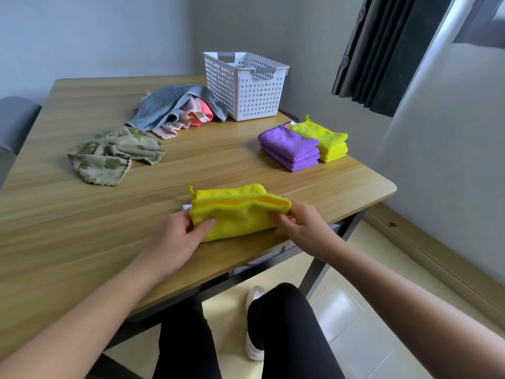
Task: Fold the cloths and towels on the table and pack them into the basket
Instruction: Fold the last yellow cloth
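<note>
Both hands, left [179, 236] and right [297, 228], pinch the yellow cloth [237, 212] ends, probably to align the fold.

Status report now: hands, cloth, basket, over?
Left hand and right hand both pinch yellow cloth, partly folded on table. Purple stack, yellow stack wait beside basket. Nothing in the way.
</note>
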`<move>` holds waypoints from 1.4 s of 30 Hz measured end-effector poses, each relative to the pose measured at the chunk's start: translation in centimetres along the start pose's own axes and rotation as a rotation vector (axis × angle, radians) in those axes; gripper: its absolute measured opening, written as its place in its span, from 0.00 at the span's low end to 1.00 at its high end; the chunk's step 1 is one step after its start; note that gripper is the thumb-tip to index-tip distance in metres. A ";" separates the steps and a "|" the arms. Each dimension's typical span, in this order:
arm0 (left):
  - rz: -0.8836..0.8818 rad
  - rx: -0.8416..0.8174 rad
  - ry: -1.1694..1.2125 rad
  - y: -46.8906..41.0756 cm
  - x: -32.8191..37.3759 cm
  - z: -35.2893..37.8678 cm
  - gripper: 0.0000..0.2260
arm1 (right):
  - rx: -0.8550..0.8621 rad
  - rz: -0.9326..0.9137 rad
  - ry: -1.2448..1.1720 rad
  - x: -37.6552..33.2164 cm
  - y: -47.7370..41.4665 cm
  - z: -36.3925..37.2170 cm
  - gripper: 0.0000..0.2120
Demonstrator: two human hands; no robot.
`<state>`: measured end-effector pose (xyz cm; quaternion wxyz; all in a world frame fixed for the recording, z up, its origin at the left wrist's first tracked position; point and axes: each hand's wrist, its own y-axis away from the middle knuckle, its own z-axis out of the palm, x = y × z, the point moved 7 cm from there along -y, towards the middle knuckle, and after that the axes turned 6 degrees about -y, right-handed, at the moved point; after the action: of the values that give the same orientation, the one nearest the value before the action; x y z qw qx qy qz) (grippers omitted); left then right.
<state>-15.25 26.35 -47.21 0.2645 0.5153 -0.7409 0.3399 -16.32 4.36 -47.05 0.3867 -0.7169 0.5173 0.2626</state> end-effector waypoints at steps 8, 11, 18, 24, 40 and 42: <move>-0.230 0.168 -0.111 -2.7 -0.3 0.0 0.20 | 0.194 0.346 0.212 0.9 -4.0 0.7 0.22; -0.300 0.196 -0.217 -3.6 -0.5 0.0 0.19 | 0.212 0.469 0.380 1.0 -4.9 0.7 0.24; -0.387 0.197 -0.511 -5.3 -2.0 0.2 0.17 | 0.139 0.492 0.631 1.1 -6.3 1.3 0.21; -0.384 0.202 -0.689 -5.0 -0.2 0.4 0.12 | 0.012 0.569 0.755 1.3 -7.7 1.4 0.17; 0.104 -0.100 -1.040 -3.7 -1.3 1.7 0.29 | -0.225 -0.204 0.817 0.3 -7.3 1.9 0.22; 0.102 -0.202 -0.975 -3.4 -2.0 1.5 0.34 | -0.256 -0.176 0.772 -0.1 -7.5 1.2 0.24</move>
<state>-11.48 25.52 -48.85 -0.0810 0.5491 -0.8318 -0.0012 -9.27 6.64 -45.55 0.0931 -0.8464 0.5244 0.0027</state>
